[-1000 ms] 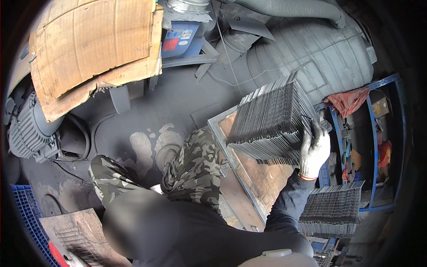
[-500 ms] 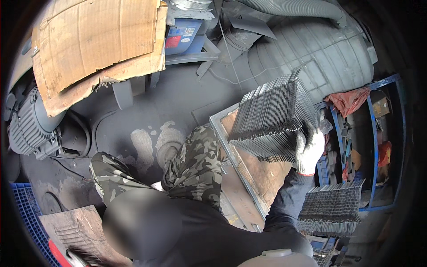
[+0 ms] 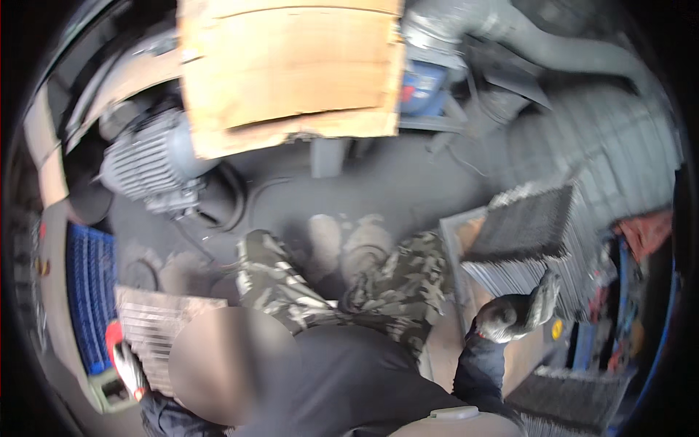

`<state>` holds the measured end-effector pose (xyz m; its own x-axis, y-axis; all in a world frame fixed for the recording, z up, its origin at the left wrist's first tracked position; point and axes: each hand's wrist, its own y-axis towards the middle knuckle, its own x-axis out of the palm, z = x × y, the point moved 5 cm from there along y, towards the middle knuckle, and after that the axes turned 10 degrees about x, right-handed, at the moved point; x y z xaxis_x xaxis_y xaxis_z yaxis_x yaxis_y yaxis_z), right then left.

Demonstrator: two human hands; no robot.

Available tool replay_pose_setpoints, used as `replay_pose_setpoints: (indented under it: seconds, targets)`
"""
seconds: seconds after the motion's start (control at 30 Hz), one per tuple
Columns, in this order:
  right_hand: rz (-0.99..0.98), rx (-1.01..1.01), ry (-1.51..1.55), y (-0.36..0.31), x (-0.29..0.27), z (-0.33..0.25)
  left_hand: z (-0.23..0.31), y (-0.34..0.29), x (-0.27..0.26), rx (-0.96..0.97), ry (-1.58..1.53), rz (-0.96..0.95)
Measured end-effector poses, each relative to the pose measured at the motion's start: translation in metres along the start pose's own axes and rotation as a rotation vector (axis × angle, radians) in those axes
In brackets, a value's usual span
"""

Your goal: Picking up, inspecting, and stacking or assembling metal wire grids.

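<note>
My right hand (image 3: 510,315), in a white glove with a dark palm, is turned palm up with its fingers stretched out. It is beside the near side of a tall stack of thin dark plates (image 3: 520,226) and seems apart from it. At the lower left my left hand (image 3: 129,370), gloved as well, is closed on a red object (image 3: 113,333), its kind blurred. That hand is at the left edge of a brown ridged sheet (image 3: 164,320). My legs in camouflage trousers (image 3: 397,280) are between the two sides.
A second stack of dark plates (image 3: 571,397) stands at the lower right. Cardboard (image 3: 291,65) covers something ahead, beside a grey motor (image 3: 149,164). A blue crate (image 3: 93,291) is at far left. A large grey drum-like body (image 3: 597,149) and blue shelving (image 3: 625,291) stand right.
The view has swung left and blurred. My right hand has come away from the side of the plate stack and turned palm up. My left hand with the red object shows more fully.
</note>
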<state>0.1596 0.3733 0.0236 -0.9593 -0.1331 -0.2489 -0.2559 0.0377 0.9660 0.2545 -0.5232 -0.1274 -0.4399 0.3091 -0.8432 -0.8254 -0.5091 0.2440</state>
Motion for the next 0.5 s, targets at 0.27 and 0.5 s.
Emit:
replay_pose_setpoints:
  seconds: [0.27,0.5]
  targets:
    - [-0.724,0.913,1.082,-0.059,0.138,-0.183,0.355,0.040,0.010,0.410,-0.001,-0.019]
    - [-1.210,1.350,1.595,-0.088,0.208,-0.241,0.514,0.024,0.084,0.923,-0.066,-0.097]
